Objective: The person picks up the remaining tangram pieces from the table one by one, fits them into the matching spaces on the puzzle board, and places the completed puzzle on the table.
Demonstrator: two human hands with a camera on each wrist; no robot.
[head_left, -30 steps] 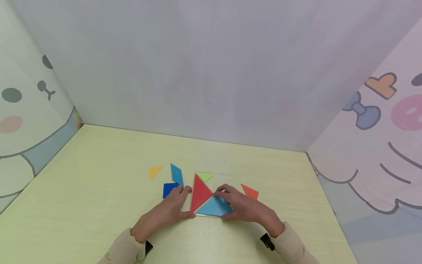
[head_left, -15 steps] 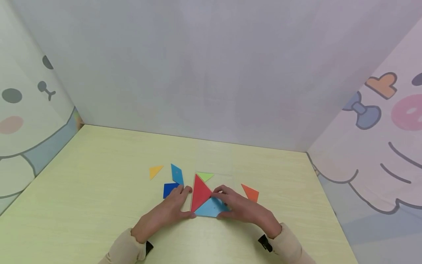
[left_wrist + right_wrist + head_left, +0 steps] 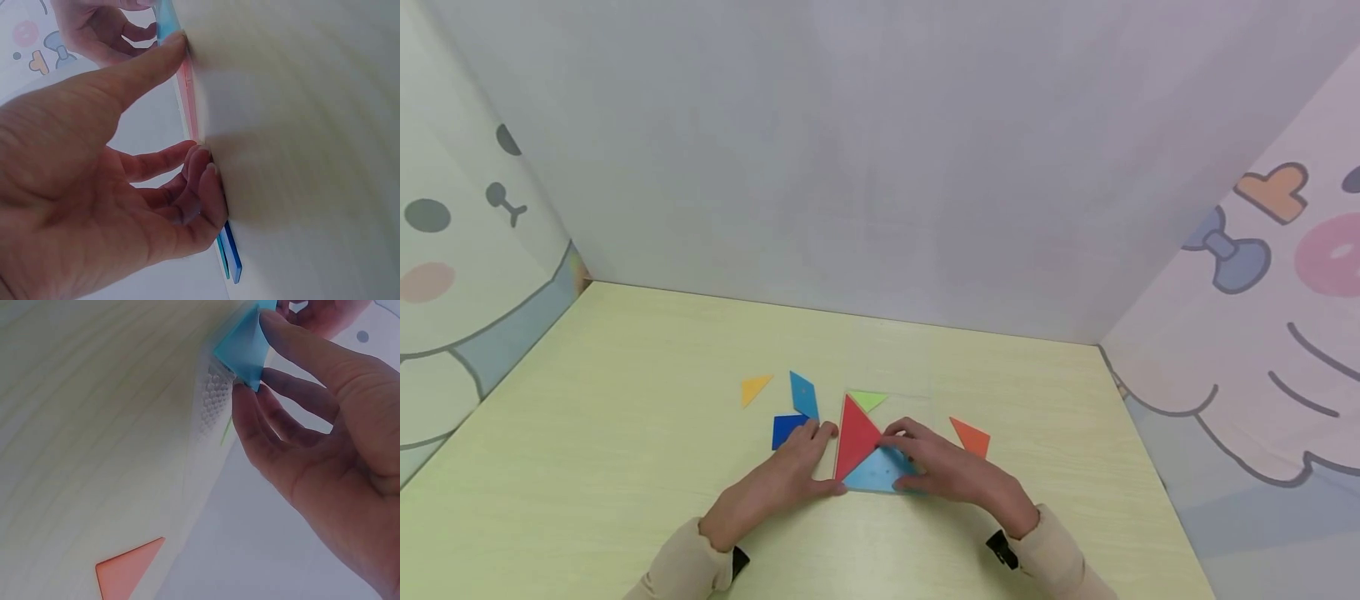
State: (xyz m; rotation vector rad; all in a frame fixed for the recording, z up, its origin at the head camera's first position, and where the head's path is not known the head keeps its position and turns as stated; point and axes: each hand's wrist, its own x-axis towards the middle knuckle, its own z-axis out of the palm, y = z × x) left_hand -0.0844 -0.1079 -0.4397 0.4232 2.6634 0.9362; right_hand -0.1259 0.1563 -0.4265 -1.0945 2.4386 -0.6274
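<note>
A light blue triangle [image 3: 872,472] lies point-up along the near side of a clear flat tray [image 3: 917,406], beside a red triangle [image 3: 855,440]. My right hand [image 3: 951,467] grips the light blue triangle [image 3: 240,350], thumb on its near edge and fingertips at its upper corner. At the tray's left side my left hand [image 3: 786,475] rests with the thumb at the near corner and the fingers along the edge. Those fingers partly cover a dark blue square [image 3: 786,429]. In the left wrist view the red triangle [image 3: 189,94] shows edge-on between thumb and fingers.
Beyond the red triangle's tip lies a green triangle [image 3: 867,400]. A blue parallelogram [image 3: 803,396] and a yellow triangle [image 3: 755,388] are at the left; an orange piece [image 3: 972,437] is at the right. A pale wall [image 3: 850,167] closes the table's far side.
My right hand has slid the light blue triangle slightly left, against the red triangle, and its thumb has shifted left too. My left hand has stayed in place.
</note>
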